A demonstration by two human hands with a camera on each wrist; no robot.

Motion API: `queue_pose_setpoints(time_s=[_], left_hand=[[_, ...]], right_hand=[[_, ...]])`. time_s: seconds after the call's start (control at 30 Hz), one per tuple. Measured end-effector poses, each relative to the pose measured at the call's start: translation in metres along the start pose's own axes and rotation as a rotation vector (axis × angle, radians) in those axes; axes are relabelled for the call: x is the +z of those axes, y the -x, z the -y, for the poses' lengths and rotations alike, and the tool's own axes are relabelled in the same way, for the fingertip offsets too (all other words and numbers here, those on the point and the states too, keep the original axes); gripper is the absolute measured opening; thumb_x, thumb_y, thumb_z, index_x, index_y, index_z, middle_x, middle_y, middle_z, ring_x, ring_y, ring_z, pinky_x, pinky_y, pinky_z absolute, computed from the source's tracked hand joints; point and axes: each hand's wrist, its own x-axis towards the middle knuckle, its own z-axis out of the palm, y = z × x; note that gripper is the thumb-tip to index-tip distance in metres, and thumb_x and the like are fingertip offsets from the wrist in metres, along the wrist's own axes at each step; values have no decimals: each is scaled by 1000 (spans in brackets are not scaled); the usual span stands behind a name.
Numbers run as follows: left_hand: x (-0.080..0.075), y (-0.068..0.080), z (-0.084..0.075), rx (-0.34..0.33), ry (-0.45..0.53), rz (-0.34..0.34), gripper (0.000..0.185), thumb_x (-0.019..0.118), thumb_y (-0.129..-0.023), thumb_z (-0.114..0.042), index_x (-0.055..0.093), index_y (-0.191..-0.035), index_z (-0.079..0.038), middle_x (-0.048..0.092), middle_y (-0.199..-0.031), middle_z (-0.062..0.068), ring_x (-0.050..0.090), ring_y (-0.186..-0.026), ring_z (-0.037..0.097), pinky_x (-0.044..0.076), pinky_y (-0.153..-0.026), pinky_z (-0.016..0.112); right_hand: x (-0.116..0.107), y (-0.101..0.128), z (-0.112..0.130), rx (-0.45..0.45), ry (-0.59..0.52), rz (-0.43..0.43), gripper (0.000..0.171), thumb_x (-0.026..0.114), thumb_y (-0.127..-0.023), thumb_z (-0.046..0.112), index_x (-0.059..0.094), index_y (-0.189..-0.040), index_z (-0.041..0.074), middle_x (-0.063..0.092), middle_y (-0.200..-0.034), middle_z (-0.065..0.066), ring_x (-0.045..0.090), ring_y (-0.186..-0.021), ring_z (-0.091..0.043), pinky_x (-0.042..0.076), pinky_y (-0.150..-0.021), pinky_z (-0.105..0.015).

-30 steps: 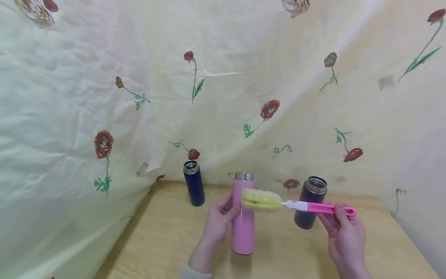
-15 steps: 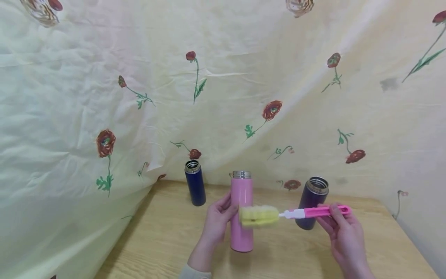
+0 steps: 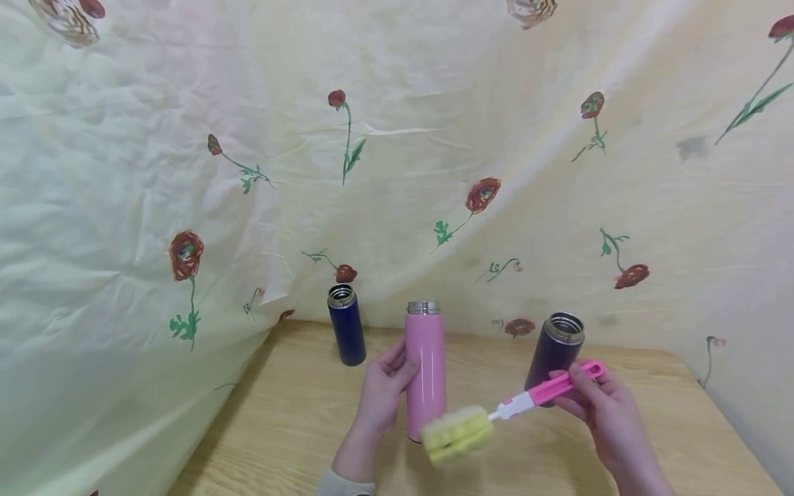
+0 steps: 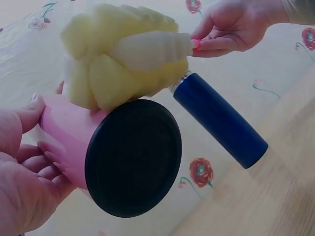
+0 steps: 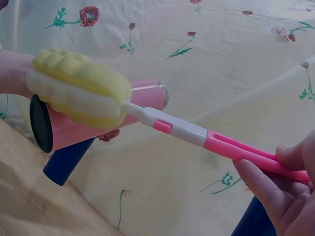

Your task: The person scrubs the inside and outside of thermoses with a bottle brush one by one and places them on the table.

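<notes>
My left hand (image 3: pixel 382 386) grips a pink thermos bottle (image 3: pixel 426 365) round its side and holds it upright. Its mouth is uncapped, with a steel rim, and the left wrist view shows its black base (image 4: pixel 134 158). In my right hand (image 3: pixel 604 410) is a bottle brush (image 5: pixel 182 132), pinched by its pink handle between thumb and fingers. The yellow and white sponge head (image 3: pixel 457 434) points left and down and overlaps the lower side of the pink bottle. In the right wrist view the sponge lies along the bottle's wall near the base.
An uncapped blue bottle (image 3: pixel 347 331) stands at the back left of the wooden table (image 3: pixel 279 413). A dark, wider uncapped bottle (image 3: pixel 554 350) stands behind my right hand. Flower-patterned cloth (image 3: pixel 397 207) hangs behind and at both sides.
The sponge head has moved from the upper part of the pink bottle down to its bottom, and the brush now slants downward. The pink bottle has shifted slightly left in my left hand.
</notes>
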Motion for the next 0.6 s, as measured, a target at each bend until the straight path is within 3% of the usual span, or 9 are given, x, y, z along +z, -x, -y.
queue_pose_setpoints(time_s=[0.3, 0.6], left_hand=[[3, 2, 1, 7, 17, 61, 63, 68, -105, -9, 41, -159, 6, 50, -157, 27, 59, -137, 36, 53, -109, 42], [6, 4, 1, -19, -15, 90, 63, 70, -104, -11, 41, -159, 4, 52, -156, 24, 58, -138, 34, 52, -110, 40]], right_hand=[[-1, 0, 1, 2, -69, -39, 19, 48, -114, 5, 66, -109, 6, 80, -107, -12, 80, -95, -20, 63, -82, -32], [-3, 0, 4, -30, -307, -106, 16, 49, -114, 8, 62, -107, 3, 79, -110, -15, 79, -101, -23, 62, -89, -34]])
